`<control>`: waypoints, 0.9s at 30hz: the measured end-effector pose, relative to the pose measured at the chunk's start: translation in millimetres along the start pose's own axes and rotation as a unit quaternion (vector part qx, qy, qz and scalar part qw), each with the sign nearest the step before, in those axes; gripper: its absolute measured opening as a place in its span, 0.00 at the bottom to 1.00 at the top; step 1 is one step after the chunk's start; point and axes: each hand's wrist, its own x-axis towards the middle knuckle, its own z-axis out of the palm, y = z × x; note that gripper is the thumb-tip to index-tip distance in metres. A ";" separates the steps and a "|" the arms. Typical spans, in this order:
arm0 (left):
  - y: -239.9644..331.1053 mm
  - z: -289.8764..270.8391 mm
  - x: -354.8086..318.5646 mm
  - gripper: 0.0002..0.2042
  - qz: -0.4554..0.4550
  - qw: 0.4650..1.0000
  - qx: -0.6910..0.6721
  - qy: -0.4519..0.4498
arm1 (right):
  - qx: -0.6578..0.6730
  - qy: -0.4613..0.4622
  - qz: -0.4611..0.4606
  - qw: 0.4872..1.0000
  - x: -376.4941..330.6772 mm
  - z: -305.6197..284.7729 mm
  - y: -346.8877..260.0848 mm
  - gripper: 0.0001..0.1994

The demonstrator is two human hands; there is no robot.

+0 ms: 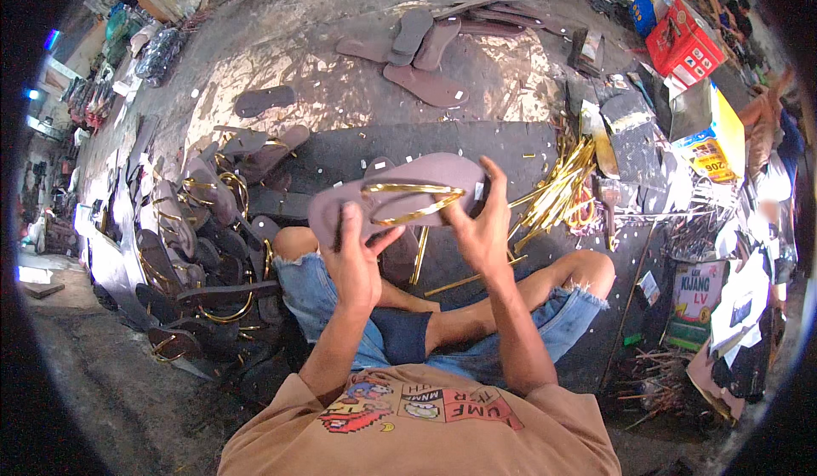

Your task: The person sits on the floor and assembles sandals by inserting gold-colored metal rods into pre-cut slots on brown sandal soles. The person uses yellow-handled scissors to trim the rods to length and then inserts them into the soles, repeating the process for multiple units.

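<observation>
Between my two hands a mauve-brown flip-flop (pixel 407 173) with a shiny gold strap is held up in front of my crossed legs. My left hand (pixel 356 263) grips its left, wider-looking end from below, the thumb lying against the sole. My right hand (pixel 483 229) is closed around the right end, close to where the gold strap meets the sole. Part of another flip-flop or sole peeks out behind it. Below it, loose gold strips (pixel 420 256) lie on the dark mat (pixel 519 144).
To the left is a heap of gold-strapped sandals (pixel 200 225). A bundle of gold strips (pixel 563 178) lies to the right. Brown soles (pixel 425 85) are stacked farther back. A red box (pixel 685 46), a yellow box (pixel 719 127) and a green-and-white tin (pixel 696 302) stand at right.
</observation>
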 end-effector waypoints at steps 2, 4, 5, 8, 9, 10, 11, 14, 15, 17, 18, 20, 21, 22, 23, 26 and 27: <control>14.0 -17.7 -3.2 0.24 -0.074 0.996 -0.032 -0.033 | 0.007 -0.036 0.074 0.997 14.8 -10.1 6.6 0.28; 21.9 -46.5 10.4 0.27 -0.117 0.981 0.134 -0.078 | -0.028 -0.063 0.087 0.994 22.9 -14.3 21.1 0.25; 29.2 -70.9 22.6 0.25 -0.174 0.958 0.197 -0.113 | -0.060 -0.093 0.062 0.992 25.6 -13.0 29.4 0.25; 31.0 -106.8 43.6 0.18 -0.078 0.963 0.245 -0.075 | -0.099 -0.149 -0.005 0.984 34.2 1.5 74.6 0.27; 33.0 -109.4 47.8 0.16 -0.006 0.971 0.236 -0.042 | -0.146 -0.122 -0.007 0.982 36.4 4.1 87.5 0.27; 43.1 -109.8 59.1 0.12 -0.023 0.989 0.144 0.021 | -0.193 -0.094 -0.008 0.977 39.5 4.9 100.6 0.27; 57.8 -118.5 66.4 0.12 0.005 0.991 0.134 0.025 | -0.268 -0.113 0.073 0.954 45.8 3.6 112.2 0.26; 94.2 -145.6 117.7 0.20 0.158 0.975 0.134 0.083 | -0.367 -0.071 0.020 0.927 30.6 17.7 171.5 0.20; 109.0 -154.0 132.6 0.22 0.194 0.970 0.099 0.105 | -0.370 -0.090 0.049 0.923 31.2 20.0 170.5 0.18; 131.3 -193.5 172.4 0.26 0.251 0.954 0.043 0.156 | -0.371 -0.127 0.102 0.914 38.4 26.8 157.6 0.16; 144.1 -213.4 187.6 0.27 0.267 0.949 0.001 0.168 | -0.369 -0.117 0.082 0.919 37.9 26.9 154.0 0.13; 164.3 -230.0 200.2 0.28 0.274 0.942 -0.065 0.183 | -0.370 -0.095 0.046 0.923 34.4 21.3 147.9 0.10; 167.8 -234.1 202.9 0.29 0.277 0.937 -0.098 0.191 | -0.363 -0.082 0.063 0.926 33.7 19.5 142.5 0.11; 167.9 -239.6 202.4 0.29 0.256 0.939 -0.158 0.166 | -0.356 -0.069 0.080 0.928 32.9 19.0 136.8 0.11; 165.7 -240.6 198.9 0.30 0.231 0.938 -0.217 0.140 | -0.352 -0.055 0.099 0.929 31.2 16.2 133.2 0.11; 142.5 -193.9 171.0 0.29 0.199 0.948 -0.194 0.157 | -0.316 -0.059 0.112 0.940 28.9 6.9 138.4 0.11; 131.5 -180.6 162.6 0.27 0.176 0.953 -0.171 0.178 | -0.310 -0.063 0.090 0.944 28.4 7.2 143.1 0.11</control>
